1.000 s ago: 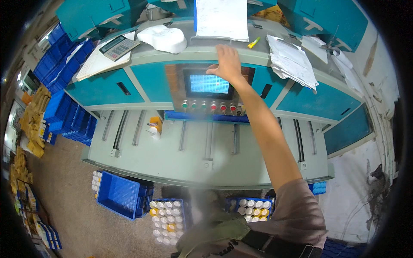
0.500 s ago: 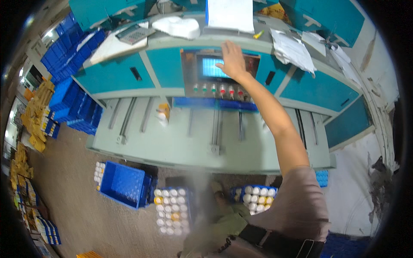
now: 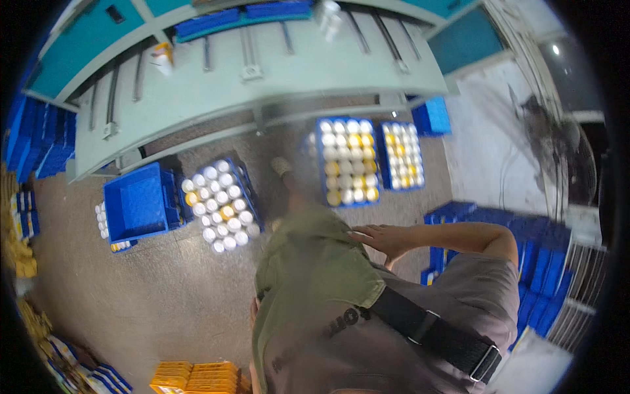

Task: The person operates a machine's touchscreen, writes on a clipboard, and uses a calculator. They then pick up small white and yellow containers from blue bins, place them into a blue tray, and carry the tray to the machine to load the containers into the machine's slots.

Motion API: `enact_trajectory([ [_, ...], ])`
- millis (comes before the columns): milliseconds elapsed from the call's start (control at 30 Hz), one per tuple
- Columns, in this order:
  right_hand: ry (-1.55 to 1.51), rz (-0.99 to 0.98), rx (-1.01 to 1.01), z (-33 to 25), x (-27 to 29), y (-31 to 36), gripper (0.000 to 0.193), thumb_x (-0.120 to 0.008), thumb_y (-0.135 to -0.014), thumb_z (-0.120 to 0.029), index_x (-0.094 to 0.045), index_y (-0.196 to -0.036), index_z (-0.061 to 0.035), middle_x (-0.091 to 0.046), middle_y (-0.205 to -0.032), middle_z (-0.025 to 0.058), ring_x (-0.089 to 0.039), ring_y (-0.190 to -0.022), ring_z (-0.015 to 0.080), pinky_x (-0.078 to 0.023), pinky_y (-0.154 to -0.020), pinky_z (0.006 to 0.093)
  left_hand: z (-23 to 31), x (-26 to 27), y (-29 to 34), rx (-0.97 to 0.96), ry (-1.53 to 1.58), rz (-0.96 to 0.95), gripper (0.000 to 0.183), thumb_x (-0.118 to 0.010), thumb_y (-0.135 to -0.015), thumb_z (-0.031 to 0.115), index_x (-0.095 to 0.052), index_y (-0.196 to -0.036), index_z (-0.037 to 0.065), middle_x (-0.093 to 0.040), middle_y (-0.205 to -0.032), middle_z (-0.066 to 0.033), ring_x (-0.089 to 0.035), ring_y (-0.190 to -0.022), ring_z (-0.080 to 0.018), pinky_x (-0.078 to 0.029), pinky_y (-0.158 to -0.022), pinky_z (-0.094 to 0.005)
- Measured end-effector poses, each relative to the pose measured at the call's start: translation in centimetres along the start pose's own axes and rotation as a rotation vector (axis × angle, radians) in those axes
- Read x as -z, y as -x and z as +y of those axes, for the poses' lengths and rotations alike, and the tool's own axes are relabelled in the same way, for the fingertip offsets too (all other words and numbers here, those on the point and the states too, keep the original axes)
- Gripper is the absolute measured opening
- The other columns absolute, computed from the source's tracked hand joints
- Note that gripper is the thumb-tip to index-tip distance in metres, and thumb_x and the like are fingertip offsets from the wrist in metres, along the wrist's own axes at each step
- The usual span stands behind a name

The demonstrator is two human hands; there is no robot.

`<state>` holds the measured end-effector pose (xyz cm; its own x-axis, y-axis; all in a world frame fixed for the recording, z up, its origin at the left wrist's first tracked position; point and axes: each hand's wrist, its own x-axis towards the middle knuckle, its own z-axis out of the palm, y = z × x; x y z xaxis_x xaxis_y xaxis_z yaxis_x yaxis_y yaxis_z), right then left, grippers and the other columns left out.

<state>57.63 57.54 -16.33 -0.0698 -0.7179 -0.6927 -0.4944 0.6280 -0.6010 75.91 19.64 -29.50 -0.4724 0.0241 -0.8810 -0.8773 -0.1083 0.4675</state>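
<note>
My right hand rests at my side against the green trousers, fingers stretched out, with nothing held. Only a sliver of my left hand shows past my clothing on the other side; its fingers are hidden. Before me, crates of round-topped white and yellow containers stand on the floor: one batch at the left and two crates, and a smaller-looking crate, at the right. A deep blue crate sits left of the first batch.
A long grey-green machine bench with slotted rails runs across the front. Blue crates are stacked at far left and right. Orange crates lie at the lower edge. A fan stands by the right wall.
My right hand has come off the machine's control panel and down to my side. The view has tilted down, bringing the floor and crates into the middle.
</note>
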Motion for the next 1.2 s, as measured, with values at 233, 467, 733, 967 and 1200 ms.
enact_trajectory([
  [233, -0.064, 0.646, 0.167, -5.0, -12.3, 1.4, 0.119, -0.09, -0.057, -0.036, -0.023, -0.152, -0.0085, -0.02, -0.156, 0.0181, -0.025, -0.143, 0.0365, -0.025, -0.118, 0.0469, -1.4, -1.0, 0.0, 0.076, -0.343, -0.278, 0.063, -0.078, -0.076, 0.025, -0.055, -0.131, 0.005, -0.062, -0.125, -0.0181, -0.059, -0.113, -0.035, -0.048, -0.095, -0.0443],
  [467, -0.705, 0.647, 0.016, -7.5, -24.2, 3.1, 0.119, -0.092, -0.053, -0.037, -0.028, -0.15, -0.0092, -0.021, -0.155, 0.0183, -0.025, -0.142, 0.0366, -0.026, -0.118, 0.0456, 0.5, -2.3, -0.7, 0.191, -0.819, -0.545, 0.064, -0.078, -0.075, 0.025, -0.055, -0.131, 0.005, -0.062, -0.124, -0.0181, -0.059, -0.112, -0.0353, -0.048, -0.095, -0.0444],
  [733, -1.118, 0.873, -0.266, -10.5, -35.9, 6.5, 0.116, -0.091, -0.056, -0.037, -0.029, -0.15, -0.009, -0.022, -0.156, 0.0179, -0.026, -0.142, 0.036, -0.027, -0.117, 0.0455, -0.3, -13.0, -1.7, 0.112, -1.241, -0.637, 0.064, -0.079, -0.074, 0.024, -0.056, -0.131, 0.005, -0.063, -0.124, -0.0182, -0.06, -0.111, -0.0356, -0.049, -0.094, -0.0446],
  [967, -1.441, 1.133, -0.45, -8.3, -45.5, 10.8, 0.113, -0.089, -0.058, -0.037, -0.029, -0.15, -0.0089, -0.023, -0.156, 0.0177, -0.027, -0.141, 0.0358, -0.028, -0.117, 0.0457, -1.5, -25.6, -1.0, 0.083, -1.732, -0.788, 0.065, -0.08, -0.074, 0.023, -0.056, -0.131, 0.005, -0.063, -0.123, -0.0183, -0.06, -0.111, -0.0358, -0.049, -0.093, -0.0448],
  [1200, -1.559, 1.322, -0.542, -11.2, -51.3, 11.5, 0.11, -0.088, -0.061, -0.037, -0.03, -0.15, -0.0088, -0.024, -0.156, 0.0175, -0.028, -0.141, 0.0356, -0.029, -0.116, 0.0458, 10.8, -47.6, 10.1, -0.659, -2.681, -0.998, 0.052, -0.078, -0.074, 0.024, -0.062, -0.118, -0.001, -0.067, -0.113, -0.0181, -0.063, -0.104, -0.037, -0.05, -0.09, -0.0449],
])
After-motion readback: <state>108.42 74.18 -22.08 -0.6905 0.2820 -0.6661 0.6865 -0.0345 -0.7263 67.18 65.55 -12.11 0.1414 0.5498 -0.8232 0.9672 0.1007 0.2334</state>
